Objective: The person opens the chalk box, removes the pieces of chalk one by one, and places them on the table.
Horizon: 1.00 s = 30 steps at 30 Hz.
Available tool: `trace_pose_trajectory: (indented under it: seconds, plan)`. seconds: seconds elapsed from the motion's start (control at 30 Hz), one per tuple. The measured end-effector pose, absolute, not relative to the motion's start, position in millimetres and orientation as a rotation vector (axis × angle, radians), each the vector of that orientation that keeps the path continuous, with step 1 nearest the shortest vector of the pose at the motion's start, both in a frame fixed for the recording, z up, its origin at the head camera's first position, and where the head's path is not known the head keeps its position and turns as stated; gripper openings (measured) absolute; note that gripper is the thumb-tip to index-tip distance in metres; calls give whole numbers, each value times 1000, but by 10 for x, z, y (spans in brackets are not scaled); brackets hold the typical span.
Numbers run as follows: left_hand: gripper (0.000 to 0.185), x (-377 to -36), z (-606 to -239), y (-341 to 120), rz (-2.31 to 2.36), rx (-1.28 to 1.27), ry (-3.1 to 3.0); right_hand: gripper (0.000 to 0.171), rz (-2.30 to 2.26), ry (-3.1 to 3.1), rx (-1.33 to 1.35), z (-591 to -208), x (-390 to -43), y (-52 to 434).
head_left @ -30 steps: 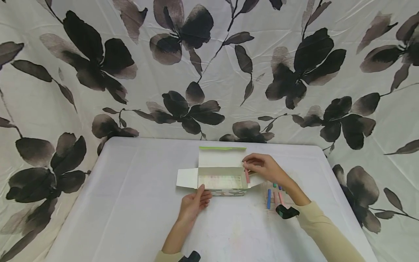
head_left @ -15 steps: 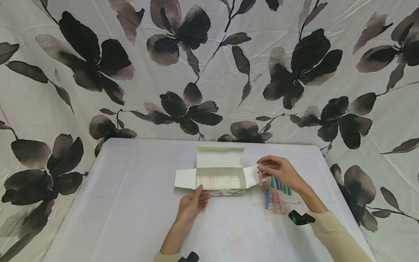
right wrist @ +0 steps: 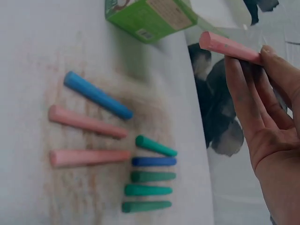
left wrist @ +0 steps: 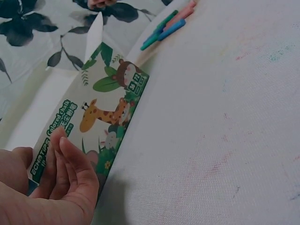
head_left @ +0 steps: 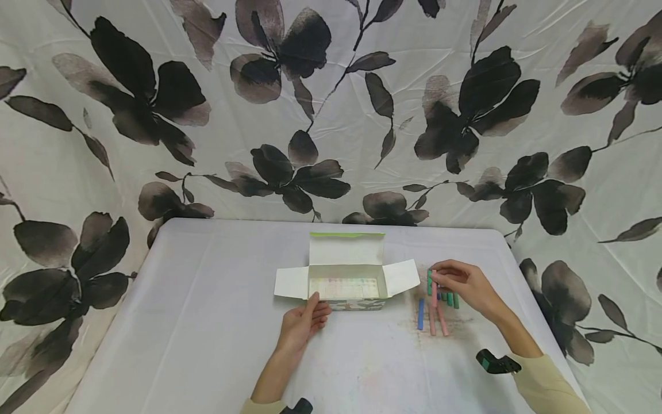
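Note:
An open chalk box (head_left: 357,303) with animal pictures stands on the table, its lid and side flaps spread. My left hand (head_left: 305,325) holds the box's front wall near the left corner, thumb at the rim and fingers along the printed front (left wrist: 103,112). Above the table, right of the box, my right hand (head_left: 468,284) pinches a pink chalk stick (right wrist: 229,47) between thumb and fingers. Below it lie a blue chalk stick (right wrist: 98,95), two pink chalk sticks (right wrist: 89,157) and a row of several green and blue chalk sticks (right wrist: 152,176).
A white cloth covers the table (head_left: 207,322), with coloured chalk dust smudged on it around the loose sticks. Behind hangs a floral curtain (head_left: 362,115). The box's right flap (head_left: 400,277) sticks out toward the chalk sticks.
My right hand has moved right, from over the box's right end to above the loose chalk sticks, still pinching the pink chalk. My left hand stays at the box.

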<state>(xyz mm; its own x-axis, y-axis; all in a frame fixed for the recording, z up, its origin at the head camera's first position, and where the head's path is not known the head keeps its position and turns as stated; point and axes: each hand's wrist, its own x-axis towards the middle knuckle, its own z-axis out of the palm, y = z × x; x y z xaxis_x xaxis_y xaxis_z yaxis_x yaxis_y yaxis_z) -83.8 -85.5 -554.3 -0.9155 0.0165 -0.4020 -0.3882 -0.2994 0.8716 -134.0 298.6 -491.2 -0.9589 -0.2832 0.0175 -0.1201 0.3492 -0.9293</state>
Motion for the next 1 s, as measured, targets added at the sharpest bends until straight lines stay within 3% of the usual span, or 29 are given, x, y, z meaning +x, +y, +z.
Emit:
trace_pose_trajectory:
  seconds: [0.63,1.0]
  plan:
    - [57,-839,-5556,-857,2293,-472,1689,38,-1578,2513,-128,-5272,-947,3361]
    - [60,-828,-5553,-872,2270,-438,1717,35,-1631,2453,-213,-5613,-873,3467]
